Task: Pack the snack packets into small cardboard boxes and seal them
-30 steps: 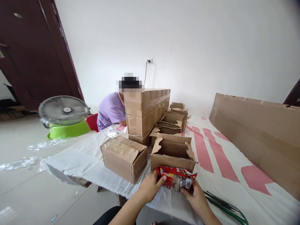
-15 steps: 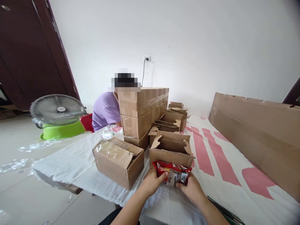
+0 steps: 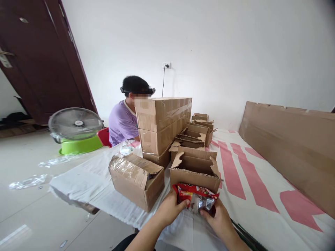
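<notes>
A white wall (image 3: pixel 222 45) rises behind your cloth-draped bench (image 3: pixel 104 198) in the head view. The fingers of your left hand (image 3: pixel 171 205) and right hand (image 3: pixel 217 218) grip opposite ends of a red printed plastic packet (image 3: pixel 195 198), just in front of an open cardboard carton (image 3: pixel 195 179). A taped carton (image 3: pixel 131 183) sits to its left; a person in purple (image 3: pixel 123 120) sits beyond.

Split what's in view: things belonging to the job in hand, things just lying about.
Apparently in the job:
red packet, held by left hand and right hand;
nearest open box, just beyond it.

Seemingly just lying about:
fan;
green tub;
clear plastic on the floor.
</notes>
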`<state>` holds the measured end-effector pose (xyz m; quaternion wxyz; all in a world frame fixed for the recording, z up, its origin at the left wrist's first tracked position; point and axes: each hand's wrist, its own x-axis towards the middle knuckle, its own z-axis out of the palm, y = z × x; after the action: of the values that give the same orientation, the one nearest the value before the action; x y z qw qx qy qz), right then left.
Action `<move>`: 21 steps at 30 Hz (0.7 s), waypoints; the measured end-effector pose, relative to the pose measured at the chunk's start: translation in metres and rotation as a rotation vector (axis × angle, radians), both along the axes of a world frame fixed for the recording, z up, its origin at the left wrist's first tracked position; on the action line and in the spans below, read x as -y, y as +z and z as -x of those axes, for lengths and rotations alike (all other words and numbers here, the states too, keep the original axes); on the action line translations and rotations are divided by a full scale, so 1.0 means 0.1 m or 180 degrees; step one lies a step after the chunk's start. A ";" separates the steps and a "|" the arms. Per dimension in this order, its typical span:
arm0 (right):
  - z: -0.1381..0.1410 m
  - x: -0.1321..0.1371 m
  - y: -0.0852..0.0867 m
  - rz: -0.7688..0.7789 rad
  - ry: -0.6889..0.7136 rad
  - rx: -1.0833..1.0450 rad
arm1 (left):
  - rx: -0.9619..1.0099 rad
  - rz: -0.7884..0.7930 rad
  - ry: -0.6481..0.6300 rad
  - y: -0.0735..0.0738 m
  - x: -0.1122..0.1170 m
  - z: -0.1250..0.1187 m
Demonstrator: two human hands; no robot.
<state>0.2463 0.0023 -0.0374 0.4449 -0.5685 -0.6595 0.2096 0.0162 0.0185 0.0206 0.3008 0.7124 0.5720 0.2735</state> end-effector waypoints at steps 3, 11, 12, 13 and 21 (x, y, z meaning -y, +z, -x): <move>0.00 0.01 0.00 0.0008 0.0043 0.0041 | -0.0001 0.0092 -0.0042 -0.02 0.04 0.03; 0.02 0.03 0.00 0.0011 0.0084 0.0060 | 0.0061 0.0040 -0.0118 -0.04 0.07 0.10; 0.02 0.02 0.01 -0.0004 0.0091 0.0061 | 0.0042 0.0056 -0.0112 -0.04 0.07 0.10; 0.02 0.02 0.01 -0.0017 0.0096 0.0062 | 0.0023 0.0076 -0.0106 -0.04 0.06 0.10; 0.01 0.02 0.00 -0.0068 0.0113 0.0077 | 0.0017 -0.0079 -0.0122 -0.05 0.03 0.07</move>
<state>0.2453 0.0005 -0.0377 0.4392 -0.5544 -0.6770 0.2035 0.0092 0.0155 0.0154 0.2987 0.7261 0.5541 0.2767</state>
